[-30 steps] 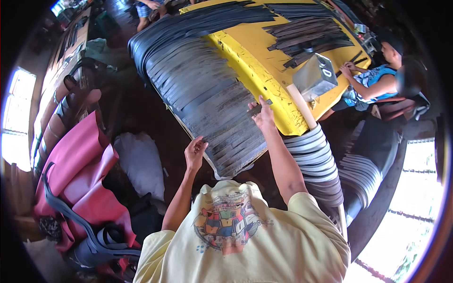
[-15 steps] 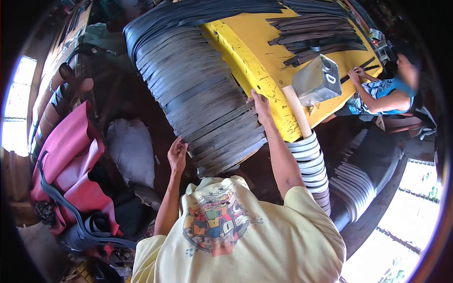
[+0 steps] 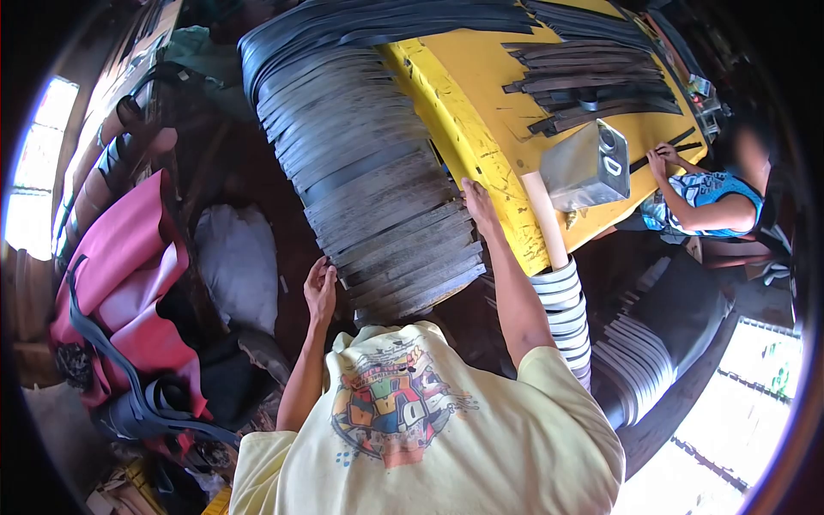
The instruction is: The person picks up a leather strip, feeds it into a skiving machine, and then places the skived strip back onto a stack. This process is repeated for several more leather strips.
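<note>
A wide row of dark, flat strips [image 3: 378, 172] lies side by side in front of me, their ends forming ragged edges. At the row's left edge is my left hand [image 3: 320, 292], its fingers curled together close to the strip ends; what they hold, if anything, is hidden. My right hand [image 3: 481, 209] rests at the opposite edge, beside the yellow table [image 3: 506, 225], with fingers stretched along the strip ends. The nearest strips overlap and look worn and greyish.
A metal can [image 3: 585, 167] lies on the yellow table near more dark strips [image 3: 592, 81]. Beyond it, another person [image 3: 708, 202] handles narrow black strips. White-edged rolled bands [image 3: 562, 313] stand at right. Pink sheets [image 3: 129, 292] and a white sack [image 3: 238, 262] lie left.
The view has shifted slightly, so the table and strips appear farther right. My right hand sits a little lower along the strip edge; my left hand stays by the left edge.
</note>
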Available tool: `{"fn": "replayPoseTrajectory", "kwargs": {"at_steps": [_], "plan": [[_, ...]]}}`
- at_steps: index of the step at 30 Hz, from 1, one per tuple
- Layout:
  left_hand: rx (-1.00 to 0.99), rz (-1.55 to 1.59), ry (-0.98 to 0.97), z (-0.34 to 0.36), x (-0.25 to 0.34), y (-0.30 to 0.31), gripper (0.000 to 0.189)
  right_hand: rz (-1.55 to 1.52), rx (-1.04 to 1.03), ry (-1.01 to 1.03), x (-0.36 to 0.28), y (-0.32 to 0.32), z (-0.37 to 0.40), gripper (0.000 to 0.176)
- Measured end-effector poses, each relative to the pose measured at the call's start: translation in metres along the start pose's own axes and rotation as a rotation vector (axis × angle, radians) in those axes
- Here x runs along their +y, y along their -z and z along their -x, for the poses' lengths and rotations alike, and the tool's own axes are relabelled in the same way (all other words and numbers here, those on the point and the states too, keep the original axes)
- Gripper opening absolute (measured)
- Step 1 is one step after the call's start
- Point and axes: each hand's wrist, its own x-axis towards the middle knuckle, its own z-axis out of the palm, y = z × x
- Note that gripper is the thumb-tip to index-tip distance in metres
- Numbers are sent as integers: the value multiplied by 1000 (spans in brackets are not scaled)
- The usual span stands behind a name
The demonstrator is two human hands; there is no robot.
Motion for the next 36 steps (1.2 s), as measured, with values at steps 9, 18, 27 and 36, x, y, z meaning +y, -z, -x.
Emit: {"fn": "replayPoseTrajectory", "kwargs": {"at_steps": [9,18,27,36], "plan": [[12,-58,2,3,-1,1,49,-46,-108,-58,-32,5,10,37],[103,-449,-349,-7,31,2,49,-300,-186,203,-145,-11,106,35],[-442,-312,-930,-22,197,-11,66,-371,-230,488,-256,-67,224,27],[-792,-14,-816,28,267,68,36,-559,-96,699,-251,-111,357,47]]}}
